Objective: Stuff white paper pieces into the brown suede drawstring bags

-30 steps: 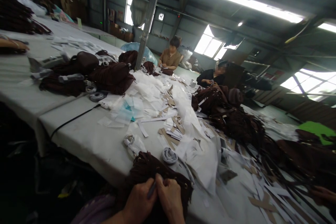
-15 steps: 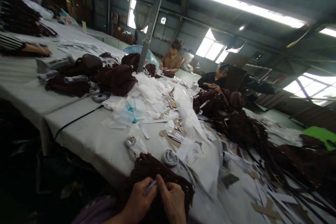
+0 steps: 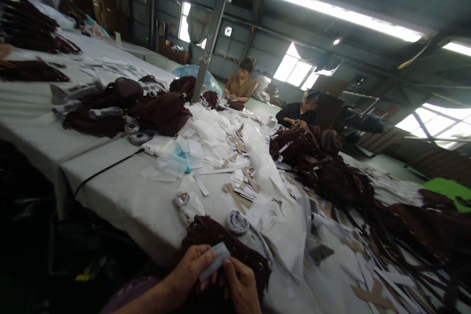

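A short, pale grey folded strip (image 3: 216, 259) is pinched between the thumb and fingers of my left hand (image 3: 189, 267). My right hand (image 3: 242, 279) has its thumb and fingertips closed at the strip's right end; its lower fingers are partly hidden. Under both hands lies a dark brown fringed bag (image 3: 253, 257) with metal eyelets, at the table's near edge. Just beyond it rests a grey-white rolled strip (image 3: 237, 222), with a loose tail running down along the bag. Another wrapped pale roll (image 3: 184, 201) sits to its left.
Paper and tissue scraps (image 3: 206, 130) cover the middle of the white table (image 3: 121, 191). Brown bags (image 3: 158, 110) lie at left, with more brown bags (image 3: 331, 171) at right. A metal post (image 3: 213, 34) rises beyond. Two people (image 3: 241, 83) work across the table.
The grey strip is lifted and shows more of its length between my hands. My right hand has dropped slightly. At far left, the striped sleeve has drawn back, leaving a brown piece visible.
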